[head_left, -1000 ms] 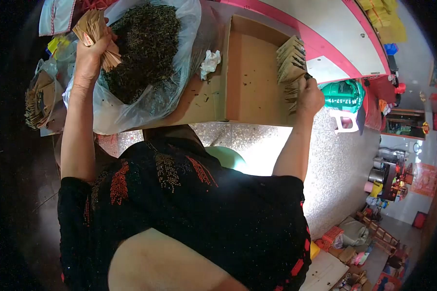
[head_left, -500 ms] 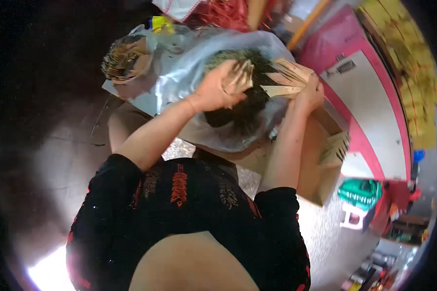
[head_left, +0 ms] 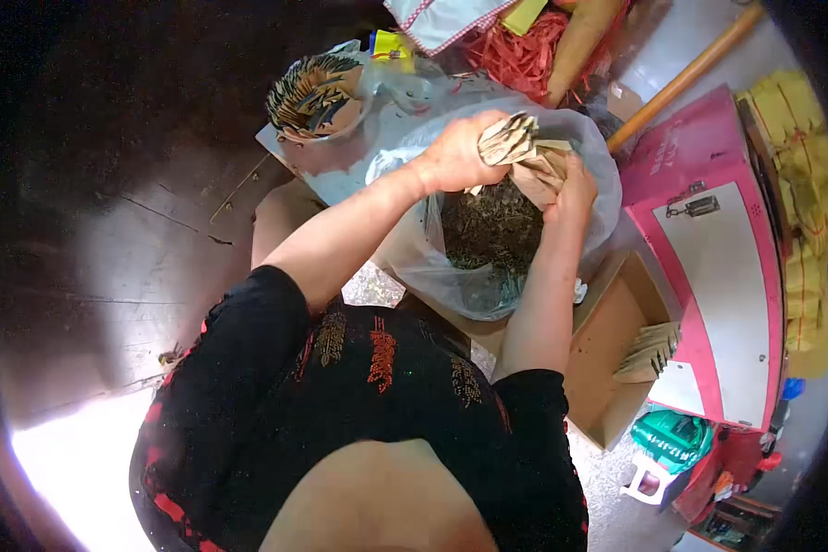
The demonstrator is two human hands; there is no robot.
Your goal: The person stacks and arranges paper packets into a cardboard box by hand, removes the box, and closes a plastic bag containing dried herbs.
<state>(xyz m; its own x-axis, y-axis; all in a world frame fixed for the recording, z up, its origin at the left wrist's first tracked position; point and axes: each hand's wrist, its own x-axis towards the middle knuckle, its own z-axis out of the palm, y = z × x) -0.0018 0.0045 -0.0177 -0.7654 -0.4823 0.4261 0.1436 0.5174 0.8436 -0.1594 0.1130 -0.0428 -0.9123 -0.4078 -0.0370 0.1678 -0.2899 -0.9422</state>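
My left hand [head_left: 460, 156] is closed round a bunch of narrow tan paper-like packets [head_left: 508, 140] over an open clear plastic bag [head_left: 603, 175]. Close beside it, my right hand [head_left: 576, 189] grips another fan of tan packets [head_left: 537, 180], and the two bunches meet or overlap. Under both hands, dark brown-green dried leafy matter [head_left: 492, 230] fills the bag. What the packets hold cannot be made out.
A round tub [head_left: 340, 124] with dark-tipped tan pieces stands at upper left. To the right, a cardboard box [head_left: 603, 354] holds a row of tan packets [head_left: 649, 351]. A pink-and-white cabinet [head_left: 718, 230] and a wooden pole [head_left: 685, 78] are beyond.
My left hand has moved right and up, bringing its bunch against the one in my right hand. The view has shifted, so the surroundings sit further right and, on the right side, lower.
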